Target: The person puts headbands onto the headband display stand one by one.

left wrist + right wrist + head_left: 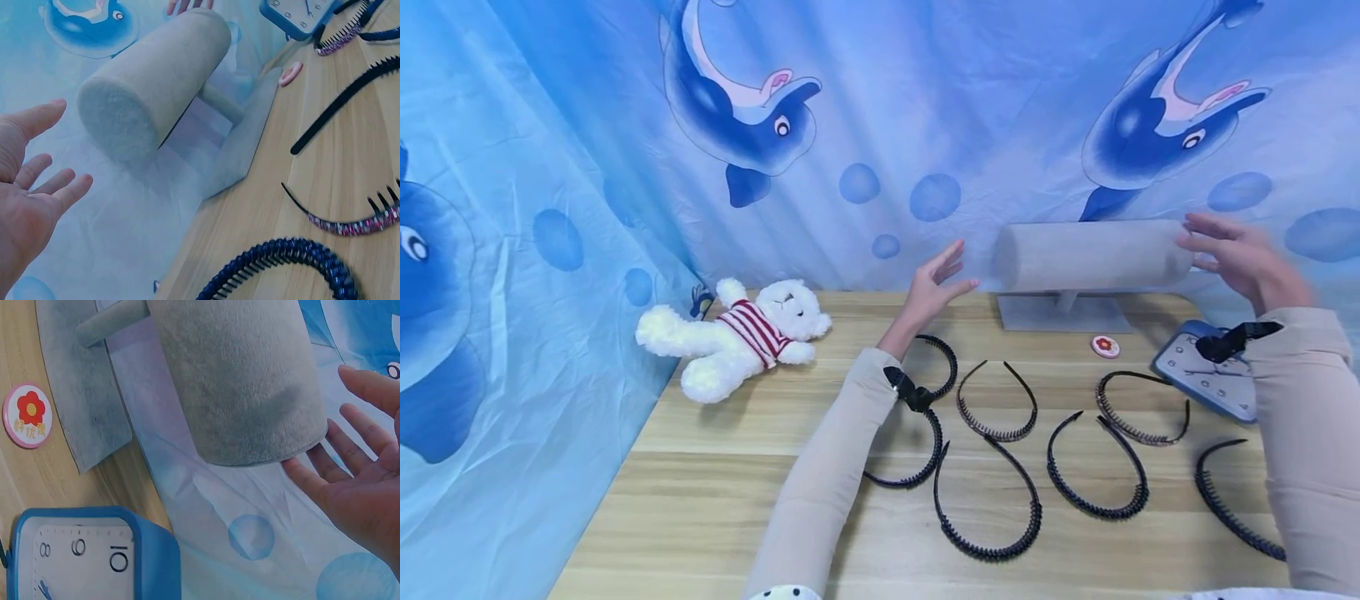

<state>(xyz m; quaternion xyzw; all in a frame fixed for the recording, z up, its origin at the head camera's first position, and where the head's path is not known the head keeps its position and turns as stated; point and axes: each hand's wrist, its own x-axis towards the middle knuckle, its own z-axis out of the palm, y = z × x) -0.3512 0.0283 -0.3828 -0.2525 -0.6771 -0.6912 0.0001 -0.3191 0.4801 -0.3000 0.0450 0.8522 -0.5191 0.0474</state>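
Backdrop first: blue dolphin-print curtain [880, 100], behind and to the left. Wood counter [700, 492] in front of it.

Main item: grey plush roll [1097, 254] on a post with a flat base [1037, 312], at the rear of the counter, right of centre. Roll lies level and carries no band.

White bear [752, 333] in a red-striped shirt, lying at the counter's rear left.

Left hand [928, 287]: fingers apart, thumb out, off the roll's near-left end, visible gap. Right hand [1247, 258]: fingers apart at the right end, tips right at the rim; contact or not, can't tell. Neither grips anything.

For handling the roll, my take: bring both palms in evenly on the ends and keep it level. The single post looks like the tipping point, so any shift should go slow, base flat. Mind the sleeves over the bands.

Blue clock [1210, 375]: on its back, partly behind the right sleeve.

Seven headbands [988, 553], toothed, mostly black, some sparkly, loose on the counter in front of the roll.

Smallest: round flower badge [1105, 347], just in front of the base.

Containers: none seen.
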